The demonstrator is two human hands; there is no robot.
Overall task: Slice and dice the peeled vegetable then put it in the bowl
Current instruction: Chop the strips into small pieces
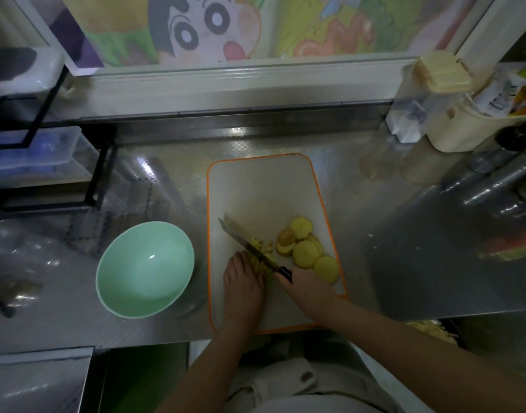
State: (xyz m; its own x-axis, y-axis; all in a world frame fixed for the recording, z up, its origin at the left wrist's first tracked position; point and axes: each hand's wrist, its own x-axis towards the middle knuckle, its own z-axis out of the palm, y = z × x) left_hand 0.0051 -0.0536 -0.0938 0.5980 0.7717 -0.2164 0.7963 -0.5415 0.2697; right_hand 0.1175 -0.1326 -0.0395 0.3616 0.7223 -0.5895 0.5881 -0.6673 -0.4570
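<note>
the right hand (311, 289) is wrapped round the dark handle of a long steel kitchen knife (240, 237). its blade slants away to the left, edge down among a small heap of pale yellow diced vegetable pieces (266, 248). the left hand (243, 283) lies flat just left of the blade, fingers fairly straight, fingertips touching the heap. right of the knife, round yellow slices of the peeled vegetable (306, 253) overlap in a loose row. all of it sits on a white plastic cutting board with an orange rim (261, 189). a pale green ceramic bowl (169, 248) stands just left of the board on the patterned steel counter (390, 234).
</note>
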